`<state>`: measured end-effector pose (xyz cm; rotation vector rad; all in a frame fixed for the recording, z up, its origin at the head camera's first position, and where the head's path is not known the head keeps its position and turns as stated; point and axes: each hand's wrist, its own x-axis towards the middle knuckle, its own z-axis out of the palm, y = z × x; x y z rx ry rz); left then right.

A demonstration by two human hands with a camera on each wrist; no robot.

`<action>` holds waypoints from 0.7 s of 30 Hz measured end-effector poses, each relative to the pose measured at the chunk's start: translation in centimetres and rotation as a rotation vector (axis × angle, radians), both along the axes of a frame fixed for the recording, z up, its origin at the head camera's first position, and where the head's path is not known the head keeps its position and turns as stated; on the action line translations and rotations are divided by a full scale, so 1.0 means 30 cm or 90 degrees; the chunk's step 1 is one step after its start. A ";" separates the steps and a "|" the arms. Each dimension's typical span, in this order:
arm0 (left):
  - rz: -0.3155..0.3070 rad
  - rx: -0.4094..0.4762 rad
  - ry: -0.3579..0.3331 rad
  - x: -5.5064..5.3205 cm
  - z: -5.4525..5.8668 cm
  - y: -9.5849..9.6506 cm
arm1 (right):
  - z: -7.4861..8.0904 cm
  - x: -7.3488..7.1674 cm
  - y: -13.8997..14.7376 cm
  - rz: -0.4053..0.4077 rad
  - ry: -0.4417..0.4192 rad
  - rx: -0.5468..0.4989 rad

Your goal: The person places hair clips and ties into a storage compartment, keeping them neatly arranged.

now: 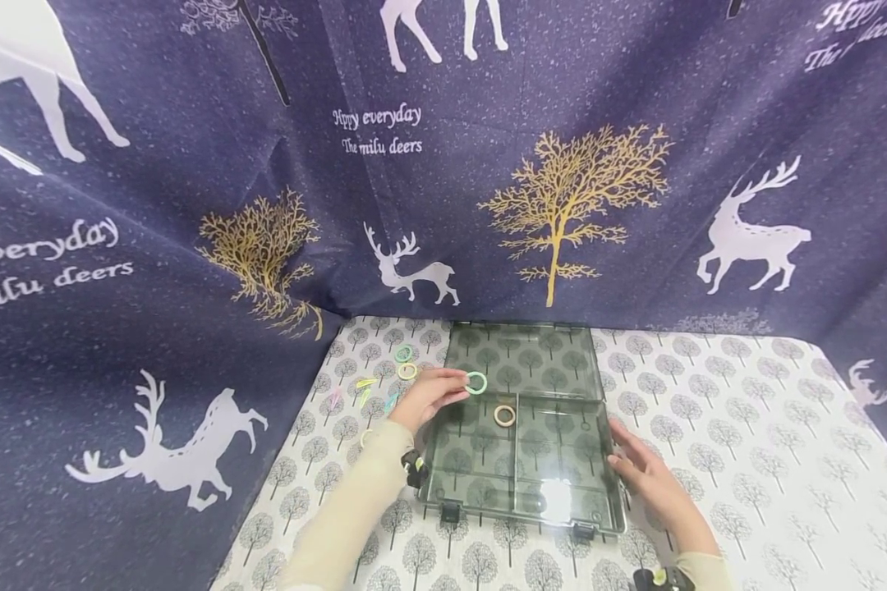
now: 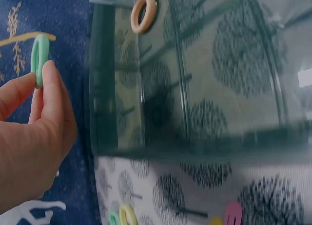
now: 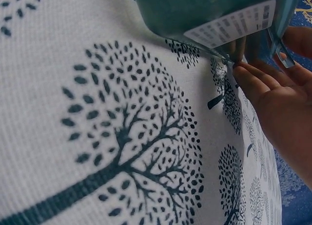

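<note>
My left hand (image 1: 434, 396) pinches a mint-green hair tie (image 1: 476, 383) between thumb and fingertips, above the far left part of an open, see-through grey-green plastic box (image 1: 562, 460). In the left wrist view the hair tie (image 2: 40, 59) stands upright, seen edge-on. A tan hair tie (image 1: 504, 416) lies in the box's left half, beside the long divider. Against the box's right outer wall rests my right hand (image 1: 646, 472). In the right wrist view its fingers (image 3: 263, 78) touch that wall near the cloth, below a white label (image 3: 234, 25).
The box's lid (image 1: 521, 357) lies folded back toward the curtain (image 1: 443, 164). Left of the box are a green hair tie (image 1: 403, 354), a yellow hair tie (image 1: 407, 372), and several small clips (image 1: 365, 383). A tree-printed cloth (image 1: 739, 443) covers the table.
</note>
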<state>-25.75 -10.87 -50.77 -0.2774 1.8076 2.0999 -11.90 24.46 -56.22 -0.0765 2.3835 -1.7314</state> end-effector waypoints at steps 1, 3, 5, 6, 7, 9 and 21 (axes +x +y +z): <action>-0.007 0.001 -0.001 0.001 0.000 0.010 | -0.001 0.000 0.000 0.000 0.004 0.003; -0.012 0.003 -0.008 0.003 -0.001 0.029 | -0.002 0.000 -0.001 0.000 0.007 0.004; -0.017 0.004 -0.012 0.003 -0.004 0.044 | -0.002 -0.001 -0.001 0.000 0.007 0.006; -0.017 0.005 -0.013 0.003 -0.004 0.051 | -0.001 -0.002 -0.001 -0.001 0.005 0.008; -0.017 0.005 -0.016 0.003 -0.005 0.057 | -0.001 -0.003 -0.001 0.000 0.005 0.007; -0.020 0.006 -0.018 0.004 -0.010 0.068 | 0.001 -0.004 -0.001 0.001 0.006 0.006; -0.030 -0.016 -0.053 0.027 -0.062 0.112 | -0.005 -0.001 0.002 0.005 0.014 -0.012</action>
